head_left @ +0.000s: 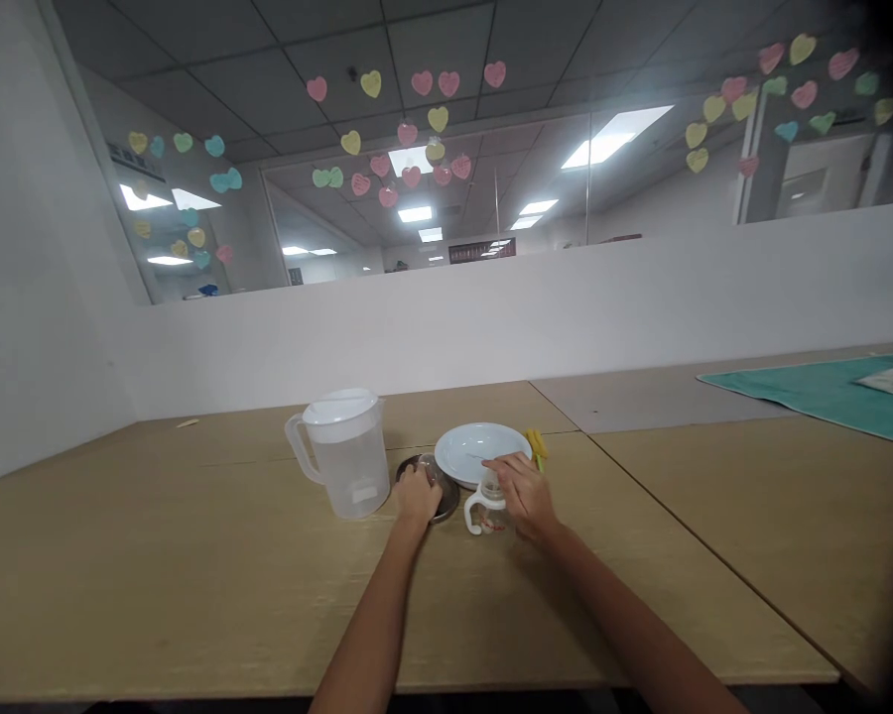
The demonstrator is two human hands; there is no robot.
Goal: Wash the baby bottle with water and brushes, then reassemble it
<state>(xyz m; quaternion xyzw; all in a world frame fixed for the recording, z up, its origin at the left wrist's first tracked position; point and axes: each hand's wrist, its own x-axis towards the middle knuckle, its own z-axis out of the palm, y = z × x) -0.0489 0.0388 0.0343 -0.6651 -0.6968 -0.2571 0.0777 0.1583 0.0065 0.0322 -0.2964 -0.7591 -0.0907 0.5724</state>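
A clear bottle (493,518) with a white handle and red markings stands upright on the table. My right hand (527,493) is closed about its right side and upper part, with the index finger reaching across above its open-looking top. Farther left, my left hand (417,493) has its fingers curled over a clear rounded cap (433,466), which sits in a dark round metal dish (446,504). My fingers hide part of the cap and dish. A white plate (461,443) lies just behind both hands.
A translucent lidded pitcher (353,461) stands left of the dish, its handle facing left. Beside the plate's right edge is a yellow-and-green item (537,446). A teal cloth (819,390) covers the far right of the table (193,575). A white wall (417,332) rises behind.
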